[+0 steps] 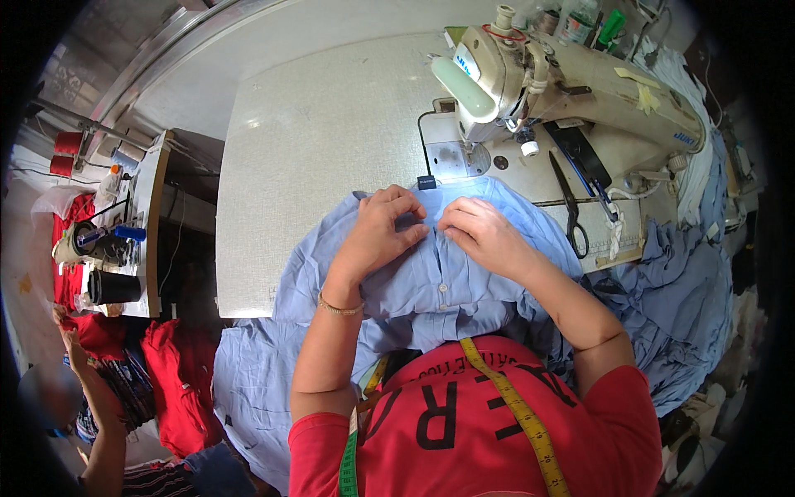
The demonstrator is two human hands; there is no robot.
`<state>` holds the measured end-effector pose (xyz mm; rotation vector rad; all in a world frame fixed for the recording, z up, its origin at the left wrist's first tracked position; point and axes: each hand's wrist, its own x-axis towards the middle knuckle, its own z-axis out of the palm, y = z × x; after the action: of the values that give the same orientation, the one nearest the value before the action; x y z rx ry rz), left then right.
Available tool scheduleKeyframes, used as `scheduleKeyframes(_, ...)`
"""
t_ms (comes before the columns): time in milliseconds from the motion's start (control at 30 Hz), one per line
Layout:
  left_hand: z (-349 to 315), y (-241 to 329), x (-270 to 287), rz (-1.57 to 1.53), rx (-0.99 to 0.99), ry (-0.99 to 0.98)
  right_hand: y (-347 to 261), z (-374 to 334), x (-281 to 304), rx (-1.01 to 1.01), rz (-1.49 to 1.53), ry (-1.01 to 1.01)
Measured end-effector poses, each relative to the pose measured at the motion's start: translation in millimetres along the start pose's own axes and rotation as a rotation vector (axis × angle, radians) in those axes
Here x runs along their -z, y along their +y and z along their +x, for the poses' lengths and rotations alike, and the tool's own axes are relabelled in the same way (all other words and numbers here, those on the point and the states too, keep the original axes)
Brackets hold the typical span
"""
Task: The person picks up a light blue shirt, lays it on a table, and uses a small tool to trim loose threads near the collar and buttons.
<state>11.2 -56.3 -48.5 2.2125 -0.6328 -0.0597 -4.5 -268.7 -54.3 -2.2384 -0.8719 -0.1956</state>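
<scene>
A light blue button-up shirt [397, 286] lies spread over the front of the sewing table, its buttoned placket running toward me. Near the collar, my left hand [377, 232] pinches the cloth with thumb and fingers curled. Close beside it, my right hand [489, 236] has its fingertips closed on the shirt's opposite front edge. A dark label or tag [426, 182] shows just beyond the hands at the collar. The cream sewing machine [580, 91] stands beyond the shirt, its needle area a little past the collar.
Black scissors [570, 211] and a dark tray [577, 153] with pens lie on the machine bed. More blue garments [662, 306] are heaped at right. A yellow tape measure [517, 406] hangs over my red shirt. At left, a person's arm [103, 398] is near red cloth and another machine table.
</scene>
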Motion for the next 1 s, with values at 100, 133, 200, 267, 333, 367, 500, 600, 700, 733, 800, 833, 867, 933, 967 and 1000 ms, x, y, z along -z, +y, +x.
scheduleKeyframes(100, -0.1, 0.2, -3.1, 0.029, -0.007, -0.001, 2.0, -0.2, -3.5, 0.000, -0.012, 0.007)
scheduleKeyframes(133, 0.0, -1.3, -4.7, 0.042, -0.022, 0.007, 2.3, -0.6, -3.8, -0.001, -0.018, 0.009)
scheduleKeyframes(200, 0.7, -2.5, -6.8, 0.064, -0.042, 0.016, 1.9, -0.3, -3.4, -0.016, -0.018, 0.014)
scheduleKeyframes(267, 1.0, -2.8, -7.9, 0.083, -0.050, 0.022, 0.5, -0.6, -3.0, -0.016, -0.034, 0.021)
scheduleKeyframes(333, 1.2, -2.7, -9.7, 0.093, -0.057, 0.029, -1.3, -1.7, -1.7, 0.000, -0.067, 0.032)
scheduleKeyframes(367, 0.6, -3.5, -9.3, 0.101, -0.058, 0.035, -5.5, -2.5, -0.3, 0.044, -0.121, 0.054)
scheduleKeyframes(500, 0.4, -5.4, -9.1, 0.086, -0.080, 0.039, -39.0, -27.6, 2.3, 0.189, -0.237, -0.041)
scheduleKeyframes(600, 1.3, -1.8, -8.9, 0.095, -0.069, 0.021, -60.5, -48.3, -6.4, 0.179, -0.265, -0.120)
scheduleKeyframes(700, 2.2, -0.8, -9.9, 0.079, -0.074, -0.002, -62.6, -55.4, -10.7, 0.166, -0.280, -0.120)
scheduleKeyframes(733, 2.5, -1.3, -10.7, 0.071, -0.081, -0.012, -63.4, -56.5, -11.4, 0.163, -0.283, -0.117)
scheduleKeyframes(800, 2.6, -2.0, -11.9, 0.080, -0.097, -0.006, -64.0, -58.6, -13.3, 0.163, -0.294, -0.108)
scheduleKeyframes(833, 1.9, -2.3, -13.9, 0.096, -0.105, 0.008, -63.7, -60.7, -15.4, 0.164, -0.300, -0.104)
scheduleKeyframes(867, 1.4, -2.7, -16.2, 0.109, -0.114, 0.023, -63.6, -62.3, -16.7, 0.164, -0.307, -0.101)
scheduleKeyframes(933, 1.0, -2.6, -19.3, 0.114, -0.135, 0.055, -64.5, -63.1, -17.3, 0.162, -0.311, -0.105)
scheduleKeyframes(967, 0.8, -2.1, -20.8, 0.116, -0.146, 0.071, -64.7, -63.7, -17.5, 0.160, -0.313, -0.107)
scheduleKeyframes(1000, 0.8, -1.1, -21.9, 0.123, -0.144, 0.075, -64.6, -64.1, -17.5, 0.161, -0.307, -0.102)
